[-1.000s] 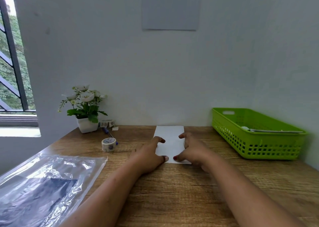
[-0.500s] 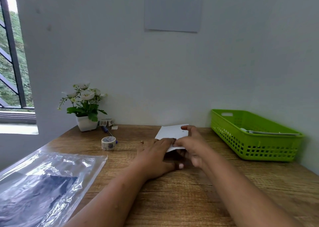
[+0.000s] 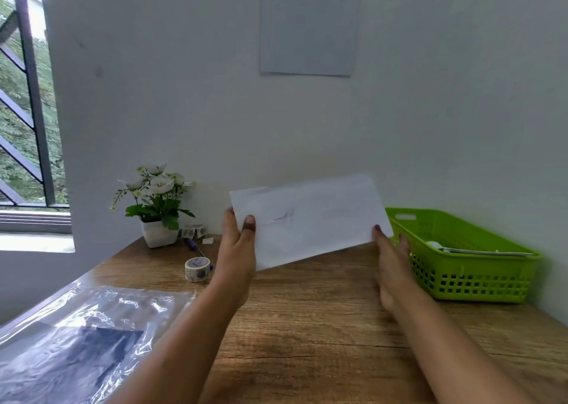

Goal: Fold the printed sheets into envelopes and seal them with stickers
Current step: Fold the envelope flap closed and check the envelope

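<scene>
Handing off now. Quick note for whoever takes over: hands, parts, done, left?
Left hand pinches the left edge of the sheet; right hand pinches its lower right corner.
Sheet is folded, held tilted above the table.
Sticker roll lies on the table, left of the left hand; basket at right holds paper.
Done: folding, it seems.
Left: no sticker shows on the near face, so seal it.

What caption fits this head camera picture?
Left hand and right hand hold a white sheet above the wooden desk, beside a green basket.
</scene>
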A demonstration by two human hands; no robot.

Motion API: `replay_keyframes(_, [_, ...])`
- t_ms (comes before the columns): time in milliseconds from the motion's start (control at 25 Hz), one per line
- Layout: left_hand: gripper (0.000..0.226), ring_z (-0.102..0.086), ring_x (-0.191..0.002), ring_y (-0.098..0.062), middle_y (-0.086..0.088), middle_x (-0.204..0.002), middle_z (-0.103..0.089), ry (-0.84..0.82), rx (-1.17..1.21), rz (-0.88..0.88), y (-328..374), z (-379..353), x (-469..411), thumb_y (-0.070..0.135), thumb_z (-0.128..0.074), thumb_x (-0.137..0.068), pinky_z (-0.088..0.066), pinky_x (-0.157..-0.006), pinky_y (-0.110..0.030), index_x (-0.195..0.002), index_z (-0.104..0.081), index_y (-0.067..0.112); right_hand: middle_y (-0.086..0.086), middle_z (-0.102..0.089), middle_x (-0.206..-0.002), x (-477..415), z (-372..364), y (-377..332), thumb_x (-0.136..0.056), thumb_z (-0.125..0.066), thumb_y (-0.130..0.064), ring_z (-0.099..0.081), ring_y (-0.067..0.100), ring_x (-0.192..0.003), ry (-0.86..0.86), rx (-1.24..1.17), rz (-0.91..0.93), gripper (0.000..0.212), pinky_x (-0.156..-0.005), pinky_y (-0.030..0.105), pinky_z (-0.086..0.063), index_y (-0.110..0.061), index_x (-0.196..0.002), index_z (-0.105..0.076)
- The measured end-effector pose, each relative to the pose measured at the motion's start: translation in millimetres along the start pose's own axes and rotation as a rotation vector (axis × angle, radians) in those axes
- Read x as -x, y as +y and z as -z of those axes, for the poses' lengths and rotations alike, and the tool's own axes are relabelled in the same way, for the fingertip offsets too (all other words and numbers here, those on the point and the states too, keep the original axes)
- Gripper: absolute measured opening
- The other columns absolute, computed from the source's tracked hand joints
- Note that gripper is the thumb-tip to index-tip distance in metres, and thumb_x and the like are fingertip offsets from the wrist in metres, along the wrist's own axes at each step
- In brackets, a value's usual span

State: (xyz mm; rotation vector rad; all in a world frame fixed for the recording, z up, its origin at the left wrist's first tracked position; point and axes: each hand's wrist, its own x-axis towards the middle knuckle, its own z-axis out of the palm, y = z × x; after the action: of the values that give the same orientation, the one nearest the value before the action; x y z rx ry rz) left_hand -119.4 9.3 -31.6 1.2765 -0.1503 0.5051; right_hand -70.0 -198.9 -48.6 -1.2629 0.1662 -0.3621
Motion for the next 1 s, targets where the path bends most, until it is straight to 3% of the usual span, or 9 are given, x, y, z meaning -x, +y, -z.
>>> replay_keyframes(80, [0.017,-0.062,-0.098,-0.027,-0.004,-0.111,-0.059,0.009,0.012,0.144,-2.7,9.0,-3.4,0.024,-0.036,-0.103,-0.055,-0.083,-0.048,-0.116,-0.041,0.031,0.003,-0.058,-0.120,-0.4,11.6,-7.5,-0.092,-0.059,-0.028,-0.057,0.018,-0.099,-0.042,-0.073,-0.066,0.024,-0.082,0.037,-0.048,-0.020,-0.114,-0.056])
replay_keyframes(120, [0.016,-0.061,-0.096,-0.027,-0.004,-0.109,-0.059,0.015,-0.020,0.201,-4.7,11.8,-4.2,0.024,-0.036,-0.103,-0.055,-0.080,-0.046,-0.118,-0.040,0.028,0.004,-0.062,-0.104,1.6,13.6,-10.5,-0.092,-0.058,-0.020,-0.058,0.016,-0.085,-0.061,-0.083,-0.085,0.003,-0.068,0.032,-0.046,-0.018,-0.094,-0.060])
replay_keyframes(200, [0.013,-0.060,-0.089,-0.022,-0.005,-0.105,-0.058,0.054,-0.140,0.266,-8.1,15.1,-6.3,0.024,-0.036,-0.103,-0.054,-0.072,-0.039,-0.115,-0.041,0.023,0.003,-0.061,-0.085,-0.9,17.3,-11.8,-0.092,-0.057,-0.011,-0.055,0.015,-0.073,-0.085,0.035,-0.072,0.014,-0.057,0.027,-0.040,-0.017,-0.080,-0.058])
replay_keyframes(280, [0.013,-0.059,-0.085,-0.020,-0.004,-0.103,-0.059,0.105,-0.286,0.273,-13.8,19.2,-9.6,0.022,-0.040,-0.102,-0.052,-0.068,-0.035,-0.113,-0.045,0.019,0.004,-0.062,-0.083,-0.5,17.9,-13.8,-0.091,-0.057,-0.008,-0.056,0.016,-0.069,-0.094,0.235,-0.003,0.008,-0.054,0.025,-0.038,-0.013,-0.087,-0.061])
replay_keyframes(400, [0.022,-0.062,-0.096,-0.024,-0.006,-0.112,-0.064,0.178,-0.467,0.275,-24.7,29.0,-15.2,0.021,-0.056,-0.094,-0.054,-0.085,-0.044,-0.115,-0.057,0.015,0.013,-0.068,-0.099,-2.2,21.3,-12.0,-0.087,-0.060,-0.003,-0.063,0.026,-0.083,-0.071,0.509,0.108,0.023,-0.066,0.031,-0.049,-0.006,-0.109,-0.062])
replay_keyframes(520, [0.033,-0.057,-0.101,-0.020,-0.005,-0.116,-0.063,0.191,-0.811,0.234,-31.1,31.3,-11.2,0.023,-0.065,-0.088,-0.049,-0.088,-0.034,-0.119,-0.061,0.013,0.015,-0.060,-0.125,-5.6,23.8,-7.1,-0.082,-0.061,-0.002,-0.057,0.031,-0.110,-0.038,0.814,0.161,0.048,-0.088,0.035,-0.047,-0.007,-0.129,-0.053])
replay_keyframes(720, [0.035,-0.052,-0.112,-0.021,-0.002,-0.122,-0.060,0.165,-1.161,0.036,-26.1,29.8,-6.1,0.022,-0.063,-0.089,-0.041,-0.088,-0.031,-0.123,-0.056,0.017,0.009,-0.053,-0.133,-4.5,24.2,0.2,-0.080,-0.058,-0.015,-0.050,0.030,-0.121,-0.040,1.352,0.199,0.046,-0.094,0.033,-0.043,-0.020,-0.126,-0.054])
replay_keyframes(840, [0.033,-0.046,-0.113,-0.022,-0.001,-0.121,-0.055,0.286,-1.459,-0.068,-17.7,42.2,-6.0,0.021,-0.056,-0.089,-0.036,-0.090,-0.034,-0.122,-0.055,0.021,0.008,-0.051,-0.133,-0.8,14.6,2.1,-0.079,-0.057,-0.022,-0.049,0.031,-0.122,-0.047,1.386,0.266,0.043,-0.098,0.037,-0.044,-0.024,-0.122,-0.058])
replay_keyframes(1000, [0.034,-0.044,-0.118,-0.028,-0.008,-0.125,-0.048,0.327,-1.643,0.171,-14.1,64.2,-11.9,0.022,-0.052,-0.088,-0.034,-0.097,-0.041,-0.122,-0.052,0.020,0.005,-0.051,-0.132,11.6,-2.4,6.7,-0.081,-0.058,-0.026,-0.046,0.029,-0.124,-0.159,1.364,0.369,0.039,-0.100,0.037,-0.042,-0.027,-0.120,-0.058])
